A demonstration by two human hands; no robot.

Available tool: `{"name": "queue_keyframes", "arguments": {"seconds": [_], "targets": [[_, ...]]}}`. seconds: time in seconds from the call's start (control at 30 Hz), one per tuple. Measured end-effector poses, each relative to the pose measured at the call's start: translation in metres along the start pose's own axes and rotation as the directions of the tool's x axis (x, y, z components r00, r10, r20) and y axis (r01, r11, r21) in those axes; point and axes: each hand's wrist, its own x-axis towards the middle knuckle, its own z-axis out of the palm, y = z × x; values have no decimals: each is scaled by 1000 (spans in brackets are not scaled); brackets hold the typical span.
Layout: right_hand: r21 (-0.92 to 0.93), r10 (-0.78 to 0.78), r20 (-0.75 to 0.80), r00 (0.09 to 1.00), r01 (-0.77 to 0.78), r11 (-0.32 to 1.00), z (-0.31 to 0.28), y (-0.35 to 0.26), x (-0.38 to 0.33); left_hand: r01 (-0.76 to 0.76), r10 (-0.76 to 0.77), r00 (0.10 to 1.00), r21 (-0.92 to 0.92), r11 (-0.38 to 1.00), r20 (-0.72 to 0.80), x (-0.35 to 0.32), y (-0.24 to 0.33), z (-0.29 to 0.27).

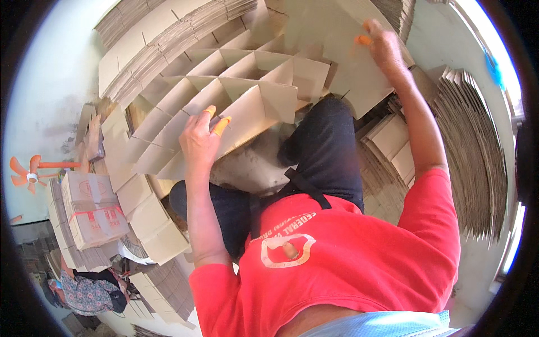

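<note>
A cardboard divider grid (238, 92) of slotted, interlocked strips stands in front of me, its cells opening upward. My left hand (201, 137) is at its near side, thumb and forefinger in orange finger covers, closed on the edge of a near strip. Off to the right, my right hand (386, 49) is raised above a broad flat cardboard sheet (337, 39), slightly blurred. Its orange-covered fingertips are apart, and nothing shows between them. Whether they touch the sheet is hard to judge. My knees are bent on the near side of the grid.
Stacked slotted cardboard strips (168, 48) lie beyond the grid. A tall stack of cardboard sheets (471, 151) stands at the right. At the left are a taped carton (96, 210), folded cardboard (154, 224) and an orange fan (32, 175). Another person in patterned clothing (90, 293) is at lower left.
</note>
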Motion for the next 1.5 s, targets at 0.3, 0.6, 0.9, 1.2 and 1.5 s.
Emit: {"name": "queue_keyframes", "arguments": {"seconds": [0.3, 0.6, 0.9, 1.2, 1.5], "targets": [[358, 157, -108, 982, -109, 927, -103, -131, 86, 113, -107, 993, 143, 983, -48, -24, -18, -38], [756, 116, 487, 866, -485, 440, -11, -163, 83, 44, -32, 993, 102, 994, -114, -33, -31, -41], [836, -29, 86, 996, -57, 546, -67, -214, 94, 29, -30, 999, -13, 999, -33, -45, -54, -38], [818, -460, 231, 858, 85, 570, -32, -273, 88, -33, 26, 995, -77, 996, -98, -44, -56, -28], [750, -632, 182, 754, 310, 585, 4, -295, 84, 0, -3, 997, -36, 999, -73, -42, -56, -26]]}}
